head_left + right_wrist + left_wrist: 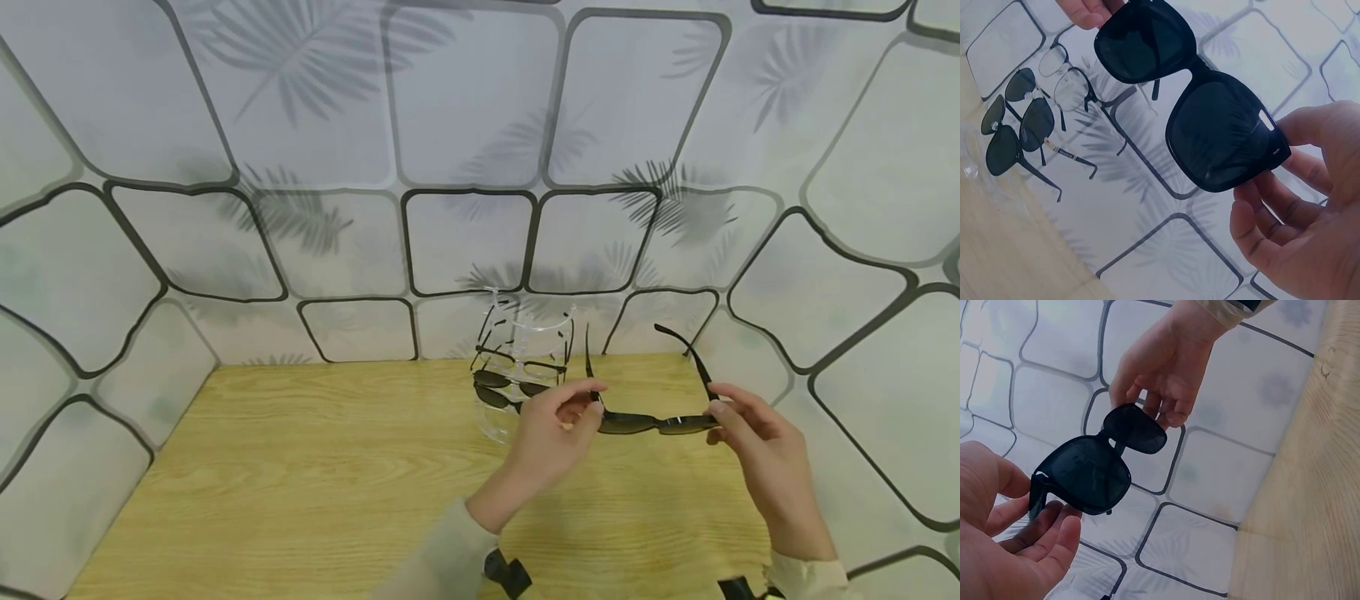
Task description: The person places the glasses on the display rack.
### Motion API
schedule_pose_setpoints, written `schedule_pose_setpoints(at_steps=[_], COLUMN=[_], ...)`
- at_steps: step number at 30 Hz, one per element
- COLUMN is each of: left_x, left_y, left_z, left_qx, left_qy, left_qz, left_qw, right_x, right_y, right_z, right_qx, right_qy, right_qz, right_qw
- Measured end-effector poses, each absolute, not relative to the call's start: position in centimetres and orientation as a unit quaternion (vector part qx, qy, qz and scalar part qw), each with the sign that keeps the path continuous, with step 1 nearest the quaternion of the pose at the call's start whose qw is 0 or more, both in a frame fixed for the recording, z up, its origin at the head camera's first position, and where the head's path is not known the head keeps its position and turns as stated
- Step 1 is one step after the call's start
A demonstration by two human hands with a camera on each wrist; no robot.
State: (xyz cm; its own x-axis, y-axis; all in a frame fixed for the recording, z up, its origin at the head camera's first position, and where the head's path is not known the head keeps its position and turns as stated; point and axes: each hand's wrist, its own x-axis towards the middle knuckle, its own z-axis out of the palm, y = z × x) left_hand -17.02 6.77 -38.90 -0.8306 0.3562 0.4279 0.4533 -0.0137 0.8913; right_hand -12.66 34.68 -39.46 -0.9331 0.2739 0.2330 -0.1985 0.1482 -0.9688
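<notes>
A pair of black sunglasses (628, 423) with dark lenses is held up over the right part of the table, temples unfolded and pointing toward the wall. My left hand (553, 421) pinches the left hinge corner between thumb and fingers. At the opposite corner, my right hand (768, 458) grips the frame the same way. In the left wrist view the sunglasses (1088, 472) hang between both hands, lenses facing that camera. Just behind my left hand stands a clear display stand (491, 427), partly hidden by it.
On the stand hang several other glasses: a clear-lensed pair (1072, 89) and dark sunglasses (1037, 124) among them. The wood-grain table (300, 475) meets a patterned wall (360, 329) at the back and sides. Black straps (507, 573) sit near the wrists.
</notes>
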Motion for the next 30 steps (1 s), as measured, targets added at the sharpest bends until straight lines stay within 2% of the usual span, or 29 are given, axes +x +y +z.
schedule_pose_setpoints(at_steps=[8,30], left_x=[-17.9,-21.2], left_y=[5.3,0.2], left_z=[-37.9,-35.9], left_qx=[-0.302,-0.270], left_qy=[-0.689,-0.695], left_qz=[-0.654,-0.651], left_qw=[0.081,0.146], right_x=[-13.5,-17.0], right_y=[32.9,27.4], right_z=[-38.3,-36.1], right_qx=[-0.002,0.070], right_qy=[-0.732,-0.719], right_qz=[0.656,0.667], right_qw=[0.185,0.182])
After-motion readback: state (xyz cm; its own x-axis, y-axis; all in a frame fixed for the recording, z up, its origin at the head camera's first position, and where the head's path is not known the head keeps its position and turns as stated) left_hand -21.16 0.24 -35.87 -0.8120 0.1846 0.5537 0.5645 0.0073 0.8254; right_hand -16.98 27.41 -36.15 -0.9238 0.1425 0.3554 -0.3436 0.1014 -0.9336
